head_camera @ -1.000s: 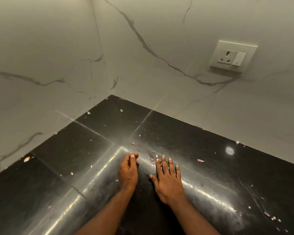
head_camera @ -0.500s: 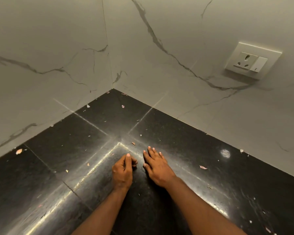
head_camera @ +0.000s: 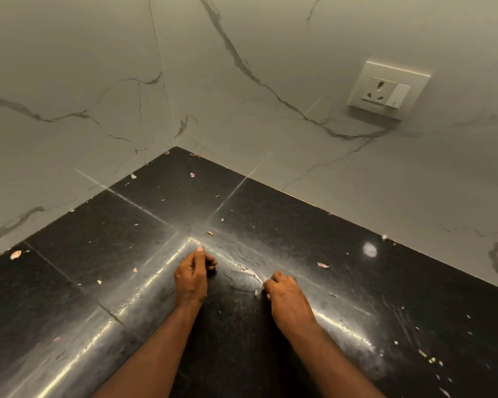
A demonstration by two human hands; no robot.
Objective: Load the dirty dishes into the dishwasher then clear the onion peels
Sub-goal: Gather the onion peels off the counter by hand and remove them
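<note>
On the glossy black stone counter [head_camera: 285, 225], the left hand [head_camera: 191, 278] and right hand [head_camera: 288, 300] rest apart, fingers curled under, seemingly raking scattered pinkish onion-peel flakes [head_camera: 323, 265] nearer; whether either grips flakes, I cannot tell.

A glossy black speckled counter [head_camera: 285, 225] is showing pale streaks of glare and scattered pink and whitish onion peels [head_camera: 323, 265], while above the counter the white marble wall [head_camera: 270, 124] is running with grey veins around a cream-white socket [head_camera: 385, 91].
</note>
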